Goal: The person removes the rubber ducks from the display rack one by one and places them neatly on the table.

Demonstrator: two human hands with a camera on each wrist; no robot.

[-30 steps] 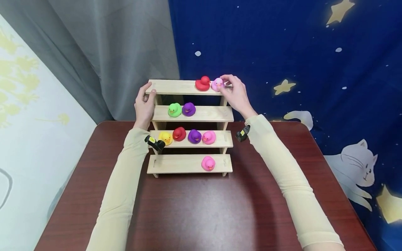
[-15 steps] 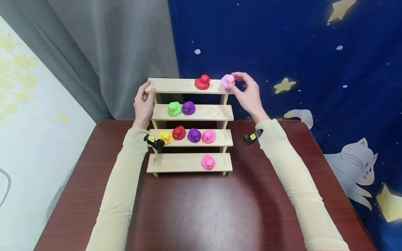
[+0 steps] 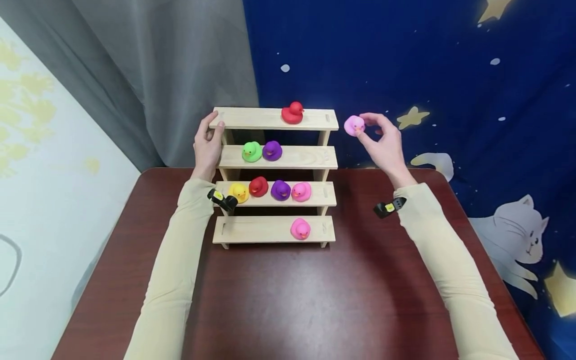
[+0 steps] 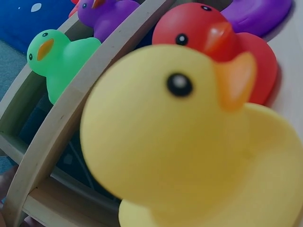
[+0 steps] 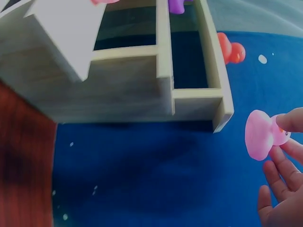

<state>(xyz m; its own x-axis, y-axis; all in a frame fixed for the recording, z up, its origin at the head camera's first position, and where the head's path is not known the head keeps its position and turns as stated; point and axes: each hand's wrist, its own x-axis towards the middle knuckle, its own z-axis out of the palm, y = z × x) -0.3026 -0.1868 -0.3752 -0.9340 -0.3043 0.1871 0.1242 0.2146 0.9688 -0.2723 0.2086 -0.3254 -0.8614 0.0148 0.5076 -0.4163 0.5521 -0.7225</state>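
Observation:
In the head view my left hand grips the left end of the top board of a four-tier wooden rack. My right hand pinches a light pink duck between thumb and fingers, in the air right of the top tier. A red duck stands on that tier, right of its middle. One tier down are a green duck and a purple duck. The right wrist view shows the held pink duck apart from the rack.
The third tier bears yellow, red, purple and pink ducks. Another pink duck sits on the lowest tier. The rack stands on a dark red table, before grey and blue curtains.
My right hand has carried the light pink duck off the right end of the top tier, out to the right. The left hand keeps its grip on the rack.

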